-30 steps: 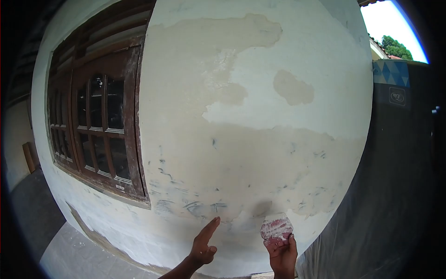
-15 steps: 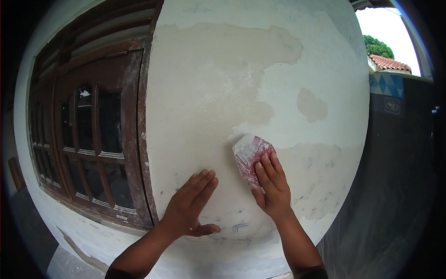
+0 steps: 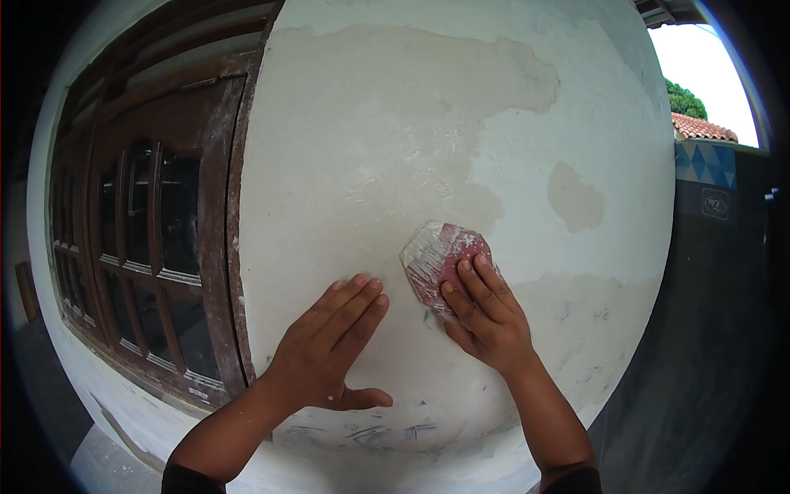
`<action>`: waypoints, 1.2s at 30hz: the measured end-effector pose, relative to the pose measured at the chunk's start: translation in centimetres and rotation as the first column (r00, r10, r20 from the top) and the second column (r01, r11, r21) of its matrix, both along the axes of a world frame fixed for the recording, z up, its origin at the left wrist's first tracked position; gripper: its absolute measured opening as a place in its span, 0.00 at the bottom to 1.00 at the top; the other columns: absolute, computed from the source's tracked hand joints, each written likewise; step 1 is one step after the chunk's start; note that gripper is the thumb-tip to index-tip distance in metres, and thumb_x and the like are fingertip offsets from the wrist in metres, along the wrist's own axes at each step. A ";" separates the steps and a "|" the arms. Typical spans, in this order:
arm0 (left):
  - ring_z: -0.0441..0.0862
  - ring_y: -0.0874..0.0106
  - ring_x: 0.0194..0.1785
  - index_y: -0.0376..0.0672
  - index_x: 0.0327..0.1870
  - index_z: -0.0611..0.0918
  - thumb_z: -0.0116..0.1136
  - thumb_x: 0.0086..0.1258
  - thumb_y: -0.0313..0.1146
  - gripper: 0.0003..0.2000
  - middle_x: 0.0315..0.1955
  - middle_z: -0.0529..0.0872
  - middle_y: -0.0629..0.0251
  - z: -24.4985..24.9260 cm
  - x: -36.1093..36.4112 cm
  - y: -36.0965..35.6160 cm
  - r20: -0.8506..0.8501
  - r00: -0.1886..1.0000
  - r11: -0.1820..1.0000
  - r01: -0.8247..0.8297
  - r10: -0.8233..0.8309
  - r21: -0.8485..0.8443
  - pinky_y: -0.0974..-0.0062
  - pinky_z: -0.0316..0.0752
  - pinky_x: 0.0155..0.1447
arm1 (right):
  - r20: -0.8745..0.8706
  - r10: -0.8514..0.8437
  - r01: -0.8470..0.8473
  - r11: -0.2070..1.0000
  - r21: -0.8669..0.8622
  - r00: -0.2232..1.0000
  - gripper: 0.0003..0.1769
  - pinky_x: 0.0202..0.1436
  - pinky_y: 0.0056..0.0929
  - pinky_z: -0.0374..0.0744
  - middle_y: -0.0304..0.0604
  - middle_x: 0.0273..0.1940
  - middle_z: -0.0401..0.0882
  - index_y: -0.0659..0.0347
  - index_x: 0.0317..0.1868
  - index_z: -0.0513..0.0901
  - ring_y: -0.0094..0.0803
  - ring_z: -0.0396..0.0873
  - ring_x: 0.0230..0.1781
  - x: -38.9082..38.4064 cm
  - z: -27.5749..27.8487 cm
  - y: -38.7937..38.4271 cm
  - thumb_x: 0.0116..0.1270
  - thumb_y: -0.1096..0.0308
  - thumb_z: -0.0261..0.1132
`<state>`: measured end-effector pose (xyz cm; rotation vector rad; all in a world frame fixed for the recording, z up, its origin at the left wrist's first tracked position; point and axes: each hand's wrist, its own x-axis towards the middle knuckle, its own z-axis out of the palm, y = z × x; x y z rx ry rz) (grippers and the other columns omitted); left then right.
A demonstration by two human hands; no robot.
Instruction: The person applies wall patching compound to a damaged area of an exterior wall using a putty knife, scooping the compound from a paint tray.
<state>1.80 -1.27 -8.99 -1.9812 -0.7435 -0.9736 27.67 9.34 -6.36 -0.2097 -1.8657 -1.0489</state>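
My right hand (image 3: 487, 317) presses on a red sheet (image 3: 448, 262) with a worn, whitish upper left part, holding it flat against the wall (image 3: 329, 206). The fingertips lie on the lower right of the sheet, with the thumb at its lower edge. To the left, my left hand (image 3: 329, 350) rests on the wall with its fingers stretched up and its thumb out to the side, holding nothing. Around the sheet the wall shows beige patches on pale paint, and dark marks lie below the hands.
A brown wooden window (image 3: 226, 239) with glass panes is set in the wall on the left. At the right stand a dark panel (image 3: 699, 288) and blue patterned tiles (image 3: 705, 165). Beyond them are a red tiled roof (image 3: 702, 128) and a tree.
The view has shifted a little. My right hand and the red sheet are slightly higher on the wall, and the sheet is turned a little differently. My left hand remains spread on the wall.
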 end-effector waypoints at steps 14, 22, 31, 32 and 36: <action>0.72 0.49 0.71 0.29 0.67 0.72 0.61 0.58 0.73 0.51 0.66 0.75 0.44 -0.4 0.3 1.3 0.019 1.000 1.000 0.018 -0.018 -0.003 0.50 0.66 0.74 | 0.031 0.025 -0.024 0.999 -0.021 0.999 0.25 0.68 0.45 0.77 0.53 0.64 0.79 0.57 0.55 0.88 0.50 0.73 0.70 2.3 -0.2 1.3 0.55 0.67 0.76; 0.71 0.49 0.72 0.29 0.68 0.71 0.60 0.59 0.73 0.51 0.66 0.74 0.43 -0.4 0.8 2.1 0.016 0.999 0.999 0.034 -0.033 -0.007 0.50 0.66 0.74 | -0.003 0.050 -0.050 0.999 -0.016 0.999 0.25 0.68 0.46 0.77 0.50 0.63 0.81 0.59 0.55 0.87 0.47 0.74 0.69 1.1 0.8 0.2 0.54 0.67 0.77; 0.71 0.49 0.72 0.29 0.68 0.71 0.58 0.59 0.75 0.52 0.66 0.74 0.43 -0.4 0.7 2.3 0.005 1.000 1.000 0.031 -0.031 0.001 0.50 0.66 0.74 | 0.014 0.035 -0.035 0.999 0.017 0.999 0.26 0.67 0.44 0.78 0.49 0.63 0.81 0.58 0.55 0.87 0.46 0.74 0.69 1.3 1.2 0.2 0.54 0.66 0.77; 0.71 0.49 0.72 0.29 0.68 0.71 0.58 0.59 0.75 0.52 0.66 0.75 0.43 -0.3 0.8 2.4 0.014 0.999 0.999 0.036 -0.036 0.002 0.50 0.66 0.74 | 0.040 0.013 -0.013 1.000 -0.003 0.999 0.26 0.66 0.44 0.78 0.49 0.62 0.81 0.58 0.55 0.87 0.46 0.74 0.69 0.9 1.5 0.1 0.54 0.66 0.77; 0.71 0.49 0.72 0.29 0.68 0.72 0.58 0.59 0.75 0.52 0.66 0.75 0.43 -0.4 0.6 2.1 0.018 0.999 0.999 0.037 -0.037 0.009 0.50 0.66 0.74 | 0.050 -0.005 0.004 1.000 0.018 0.999 0.26 0.65 0.44 0.79 0.49 0.62 0.81 0.58 0.55 0.87 0.46 0.75 0.69 2.2 0.0 1.2 0.54 0.65 0.76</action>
